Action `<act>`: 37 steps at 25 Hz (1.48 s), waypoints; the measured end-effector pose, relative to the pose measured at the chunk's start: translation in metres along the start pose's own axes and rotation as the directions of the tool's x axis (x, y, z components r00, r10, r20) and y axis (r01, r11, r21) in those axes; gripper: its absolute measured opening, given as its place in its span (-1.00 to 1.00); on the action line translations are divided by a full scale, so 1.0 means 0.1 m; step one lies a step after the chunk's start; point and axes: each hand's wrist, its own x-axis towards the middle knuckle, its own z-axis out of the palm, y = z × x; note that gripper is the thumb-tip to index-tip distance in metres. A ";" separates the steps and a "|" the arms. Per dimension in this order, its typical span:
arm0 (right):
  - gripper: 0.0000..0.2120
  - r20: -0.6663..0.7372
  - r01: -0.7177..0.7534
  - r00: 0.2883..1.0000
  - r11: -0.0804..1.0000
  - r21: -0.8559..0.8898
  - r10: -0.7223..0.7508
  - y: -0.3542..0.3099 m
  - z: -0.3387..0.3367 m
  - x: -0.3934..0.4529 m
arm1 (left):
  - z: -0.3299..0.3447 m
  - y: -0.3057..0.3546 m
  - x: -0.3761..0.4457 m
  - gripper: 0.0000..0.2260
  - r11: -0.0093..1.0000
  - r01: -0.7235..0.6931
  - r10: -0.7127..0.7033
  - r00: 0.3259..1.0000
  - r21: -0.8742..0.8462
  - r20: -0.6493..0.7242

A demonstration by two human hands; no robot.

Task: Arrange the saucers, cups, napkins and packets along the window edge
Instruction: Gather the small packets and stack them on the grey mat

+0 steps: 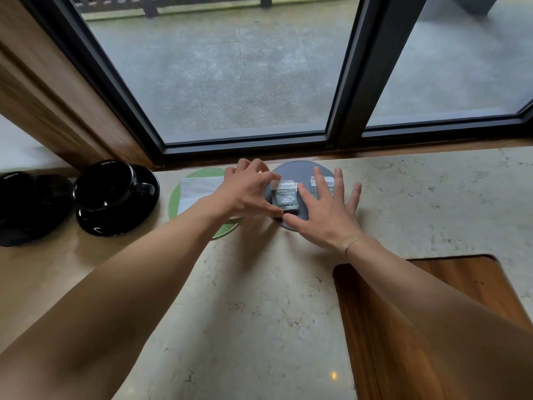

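A grey round saucer (300, 170) lies by the window edge with two packets on it. My left hand (248, 192) pinches the left packet (284, 197) at its left side and bottom corner. My right hand (326, 215) lies flat with fingers spread, its fingertips over the right packet (315, 183) and its thumb touching the left packet's bottom edge. A green round saucer (176, 197) with a white napkin (196, 190) lies to the left, partly under my left arm. Further left stands a black cup (106, 183) on a black saucer (115, 223).
A second black cup and saucer (26, 209) sit at the far left edge. The dark window frame (248, 145) runs along the back of the marble counter (259, 313). A wooden inset (432, 313) fills the counter's near right.
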 end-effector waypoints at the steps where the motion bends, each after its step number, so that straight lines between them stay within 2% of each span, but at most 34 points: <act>1: -0.16 -0.005 0.002 1.000 1.000 0.003 -0.002 0.00 0.01 0.00 | 0.01 -0.01 0.01 -0.28 1.000 -0.007 0.007 1.000 0.010 -0.004; 6: -0.18 -0.020 -0.004 1.000 0.997 0.074 0.006 0.03 0.04 -0.01 | 0.05 -0.04 0.02 -0.32 0.999 -0.034 0.034 0.999 0.004 -0.021; 21: -0.22 -0.041 0.030 0.999 0.998 0.063 -0.028 0.06 0.04 0.02 | 0.01 -0.03 0.07 -0.33 0.999 -0.028 0.027 0.998 0.029 0.054; 24: -0.28 -0.193 0.077 0.980 0.987 0.141 -0.049 0.15 0.01 0.00 | 0.01 -0.02 0.06 -0.22 0.999 -0.021 0.020 0.998 0.025 0.053; 26: -0.36 -0.313 0.047 0.949 0.967 0.250 0.035 0.29 -0.05 0.00 | 0.00 0.03 0.04 -0.20 0.999 -0.034 0.034 0.999 -0.007 -0.028; 27: -0.40 -0.325 0.010 0.941 0.954 0.298 0.092 0.38 -0.09 0.01 | -0.02 0.09 0.05 -0.22 0.998 -0.055 0.054 0.994 -0.011 -0.091; 29: -0.46 -0.268 -0.065 0.950 0.941 0.331 0.160 0.54 -0.14 0.02 | -0.04 0.28 0.08 -0.27 0.994 -0.109 0.110 0.981 0.011 -0.160; 32: -0.44 -0.194 -0.118 0.964 0.946 0.302 0.183 0.69 -0.15 0.04 | 0.01 0.64 0.18 -0.25 0.980 -0.182 0.192 0.974 0.087 -0.124; 37: -0.38 -0.068 -0.117 0.988 0.968 0.220 0.135 0.72 -0.22 0.18 | 0.09 0.74 0.34 -0.27 0.984 -0.145 0.151 0.987 0.104 -0.053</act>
